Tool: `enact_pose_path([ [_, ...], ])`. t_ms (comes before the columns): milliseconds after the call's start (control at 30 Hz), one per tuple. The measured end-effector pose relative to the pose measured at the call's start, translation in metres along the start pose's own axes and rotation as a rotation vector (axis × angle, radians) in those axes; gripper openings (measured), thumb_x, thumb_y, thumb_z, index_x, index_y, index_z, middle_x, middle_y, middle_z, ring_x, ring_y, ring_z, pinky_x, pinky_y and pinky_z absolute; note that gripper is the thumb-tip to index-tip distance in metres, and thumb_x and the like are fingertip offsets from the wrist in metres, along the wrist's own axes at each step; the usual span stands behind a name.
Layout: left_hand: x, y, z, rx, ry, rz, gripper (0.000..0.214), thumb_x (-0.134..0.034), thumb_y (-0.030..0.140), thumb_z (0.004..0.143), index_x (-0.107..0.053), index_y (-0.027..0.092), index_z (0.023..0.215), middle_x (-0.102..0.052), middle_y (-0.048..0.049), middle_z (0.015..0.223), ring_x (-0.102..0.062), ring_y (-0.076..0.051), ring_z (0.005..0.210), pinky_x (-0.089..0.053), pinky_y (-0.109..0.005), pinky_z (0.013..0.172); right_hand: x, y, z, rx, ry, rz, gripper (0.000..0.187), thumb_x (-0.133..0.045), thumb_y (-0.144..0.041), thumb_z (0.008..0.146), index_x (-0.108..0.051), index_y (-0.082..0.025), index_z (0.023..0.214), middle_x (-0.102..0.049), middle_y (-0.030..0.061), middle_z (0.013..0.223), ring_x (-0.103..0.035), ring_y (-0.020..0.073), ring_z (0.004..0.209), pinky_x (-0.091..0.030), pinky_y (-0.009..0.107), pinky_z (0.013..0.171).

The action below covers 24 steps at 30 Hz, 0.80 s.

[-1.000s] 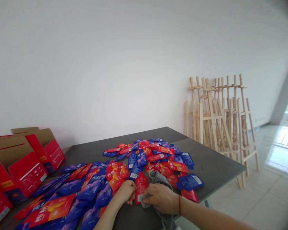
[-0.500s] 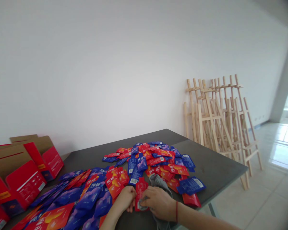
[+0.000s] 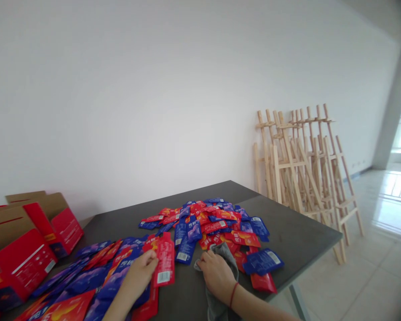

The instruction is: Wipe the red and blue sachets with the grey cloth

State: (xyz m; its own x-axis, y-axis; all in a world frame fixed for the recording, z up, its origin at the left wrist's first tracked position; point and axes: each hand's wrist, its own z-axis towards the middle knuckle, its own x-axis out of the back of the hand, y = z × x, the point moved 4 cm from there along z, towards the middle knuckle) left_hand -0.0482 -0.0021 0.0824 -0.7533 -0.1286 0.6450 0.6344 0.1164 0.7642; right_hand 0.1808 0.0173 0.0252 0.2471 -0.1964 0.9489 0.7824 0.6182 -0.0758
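My left hand (image 3: 140, 273) is closed on the edge of a red pouch (image 3: 165, 260), whose printed back with a barcode faces me. Below it lie red and blue pouches (image 3: 96, 278) in overlapping rows at the left. My right hand (image 3: 216, 273), a red cord at its wrist, grips a grey cloth (image 3: 227, 255) against the dark table (image 3: 183, 296). Just beyond the cloth rises a loose heap of red and blue pouches (image 3: 205, 220). A blue pouch (image 3: 263, 262) lies right of my right hand, partly over a red one.
Open red cardboard boxes (image 3: 23, 263) with brown insides stand along the left. Several wooden easels (image 3: 297, 165) lean against the white wall beyond the table's right edge. Pale floor tiles (image 3: 381, 267) show at the right.
My left hand has moved left with the red pouch, out from under the cloth and over the left rows. My right hand stays near its place, still holding the cloth, now off the pouch.
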Motion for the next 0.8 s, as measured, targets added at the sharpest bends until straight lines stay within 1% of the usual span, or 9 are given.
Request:
enact_pose_path([
  [67,0.04,0.006,-0.006,-0.134,0.158,0.252,0.022,-0.042,0.032,0.082,-0.035,0.025,0.063,-0.046,0.0077,0.053,-0.051,-0.013,0.056,-0.037,-0.023,0.056,-0.001,0.0,-0.001,-0.002,0.008,0.009,0.02,-0.049,-0.012,0.091,-0.067,-0.017,0.099,-0.063,0.0086,0.097,-0.054,0.0244,0.096,-0.042,0.035,0.076],
  [133,0.072,0.011,-0.011,-0.125,0.296,0.544,0.021,-0.04,0.03,0.085,-0.04,0.024,0.064,-0.052,0.0045,0.062,-0.055,-0.016,0.063,-0.04,-0.026,0.062,-0.001,0.0,-0.001,-0.001,0.015,0.008,0.02,-0.049,-0.012,0.09,-0.067,-0.017,0.098,-0.063,0.0086,0.098,-0.054,0.0246,0.096,-0.042,0.035,0.076],
  [233,0.092,0.022,-0.015,-0.105,0.448,0.935,0.022,-0.035,0.024,0.088,-0.052,0.02,0.076,-0.059,-0.0057,0.085,-0.061,-0.021,0.08,-0.044,-0.03,0.073,0.0,-0.001,-0.001,-0.004,0.021,0.005,0.02,-0.049,-0.012,0.091,-0.066,-0.017,0.098,-0.062,0.0087,0.098,-0.053,0.0248,0.096,-0.041,0.036,0.076],
  [300,0.083,0.027,-0.012,-0.116,0.453,1.1,0.027,-0.031,0.018,0.089,-0.058,0.013,0.089,-0.059,-0.0135,0.101,-0.062,-0.025,0.092,-0.046,-0.032,0.077,0.001,-0.002,-0.001,-0.003,0.017,0.011,0.02,-0.048,-0.012,0.091,-0.066,-0.016,0.098,-0.062,0.0087,0.098,-0.053,0.0246,0.096,-0.041,0.035,0.076],
  [367,0.063,0.027,-0.005,-0.096,0.376,1.154,0.033,-0.029,0.012,0.089,-0.06,0.007,0.1,-0.058,-0.0184,0.11,-0.063,-0.028,0.098,-0.048,-0.034,0.077,0.003,-0.002,-0.001,-0.003,0.009,0.015,0.02,-0.049,-0.012,0.091,-0.066,-0.016,0.099,-0.062,0.0087,0.098,-0.053,0.0242,0.096,-0.041,0.035,0.076],
  [467,0.032,0.019,0.008,-0.045,0.268,1.136,0.041,-0.024,0.004,0.087,-0.062,0.005,0.104,-0.062,-0.0201,0.108,-0.066,-0.029,0.094,-0.049,-0.036,0.074,0.004,-0.003,-0.002,-0.002,0.005,0.012,0.02,-0.048,-0.013,0.091,-0.066,-0.017,0.098,-0.062,0.0083,0.099,-0.052,0.0243,0.095,-0.041,0.036,0.077],
  [533,0.02,0.014,0.015,-0.021,0.258,1.12,0.045,-0.021,0.002,0.087,-0.063,0.005,0.105,-0.064,-0.0205,0.105,-0.068,-0.03,0.092,-0.049,-0.039,0.075,0.004,-0.003,-0.002,0.001,0.01,0.014,0.019,-0.047,-0.014,0.092,-0.066,-0.017,0.098,-0.062,0.0081,0.099,-0.052,0.0242,0.095,-0.041,0.036,0.077],
  [667,0.022,0.006,0.027,0.036,0.262,1.079,0.044,-0.022,0.004,0.088,-0.063,0.005,0.104,-0.066,-0.0214,0.104,-0.068,-0.031,0.092,-0.05,-0.041,0.075,0.004,-0.002,-0.002,-0.002,0.018,0.03,0.019,-0.048,-0.015,0.092,-0.066,-0.017,0.097,-0.062,0.008,0.1,-0.052,0.0236,0.096,-0.04,0.035,0.077],
  [800,0.027,0.012,0.028,0.072,0.287,1.033,0.045,-0.021,0.004,0.087,-0.063,0.003,0.103,-0.064,-0.0245,0.106,-0.066,-0.035,0.095,-0.05,-0.046,0.075,0.004,-0.002,-0.002,-0.008,0.015,0.032,0.019,-0.048,-0.014,0.092,-0.067,-0.017,0.096,-0.063,0.0072,0.098,-0.052,0.0232,0.095,-0.04,0.035,0.076],
])
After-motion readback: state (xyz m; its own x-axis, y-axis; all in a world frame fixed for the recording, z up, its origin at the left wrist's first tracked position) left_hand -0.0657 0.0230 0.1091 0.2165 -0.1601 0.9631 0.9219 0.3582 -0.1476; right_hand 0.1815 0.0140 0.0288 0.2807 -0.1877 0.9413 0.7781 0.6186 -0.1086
